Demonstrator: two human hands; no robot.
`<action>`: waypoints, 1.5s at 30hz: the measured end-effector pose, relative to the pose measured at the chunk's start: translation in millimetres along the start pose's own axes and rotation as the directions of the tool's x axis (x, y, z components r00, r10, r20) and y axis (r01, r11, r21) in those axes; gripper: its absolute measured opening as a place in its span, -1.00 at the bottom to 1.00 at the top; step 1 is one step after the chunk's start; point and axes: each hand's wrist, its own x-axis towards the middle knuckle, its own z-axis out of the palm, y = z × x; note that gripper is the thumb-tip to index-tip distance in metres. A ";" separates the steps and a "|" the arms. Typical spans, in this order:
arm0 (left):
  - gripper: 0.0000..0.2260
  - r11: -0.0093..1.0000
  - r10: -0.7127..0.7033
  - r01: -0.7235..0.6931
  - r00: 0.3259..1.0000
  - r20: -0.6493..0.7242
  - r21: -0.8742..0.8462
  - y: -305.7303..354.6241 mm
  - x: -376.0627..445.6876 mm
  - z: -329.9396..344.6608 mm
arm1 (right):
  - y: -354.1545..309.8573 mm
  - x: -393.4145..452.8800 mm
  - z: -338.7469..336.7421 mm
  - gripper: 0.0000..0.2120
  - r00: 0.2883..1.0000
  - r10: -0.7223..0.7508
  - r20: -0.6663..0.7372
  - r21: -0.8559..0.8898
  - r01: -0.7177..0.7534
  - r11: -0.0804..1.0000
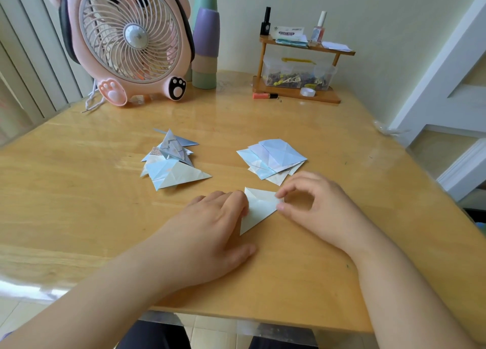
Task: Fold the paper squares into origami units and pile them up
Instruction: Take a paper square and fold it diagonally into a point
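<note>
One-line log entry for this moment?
fold underway | left hand presses paper triangle | right hand pinches its corner | folded pile | unfolded squares

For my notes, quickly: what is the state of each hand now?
Left hand: open, fingers pressing the folded paper flat.
Right hand: pinching the paper's right corner.

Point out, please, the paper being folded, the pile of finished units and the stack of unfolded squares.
paper being folded (pixel 260 209), head view, middle of its white face.
pile of finished units (pixel 173 173), head view, front triangle.
stack of unfolded squares (pixel 276 154), head view, top sheet.
</note>
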 end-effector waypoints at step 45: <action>-0.84 0.969 -0.243 0.224 0.943 -0.228 -0.109 -7.8 5.7 11.7 | -13.9 -3.4 14.9 -0.92 0.993 -0.094 0.073 -0.018 0.096 0.995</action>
